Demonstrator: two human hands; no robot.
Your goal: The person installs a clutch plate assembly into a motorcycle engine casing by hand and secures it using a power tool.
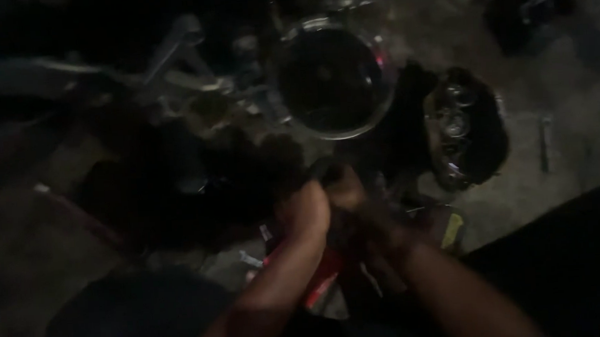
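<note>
From my remote seat I see a dim, cluttered floor (570, 106), one round headlamp housing (333, 81), one dark lamp cluster (465, 129), and my left hand (306, 212) and right hand (356, 200) pressed together on something dark, their grip too murky to tell.

A dim grey concrete floor (570, 106) carries a round chrome-rimmed headlamp (333, 78), a dark oval instrument cluster (465, 129) just beside it, and scattered metal parts (186, 79).
</note>
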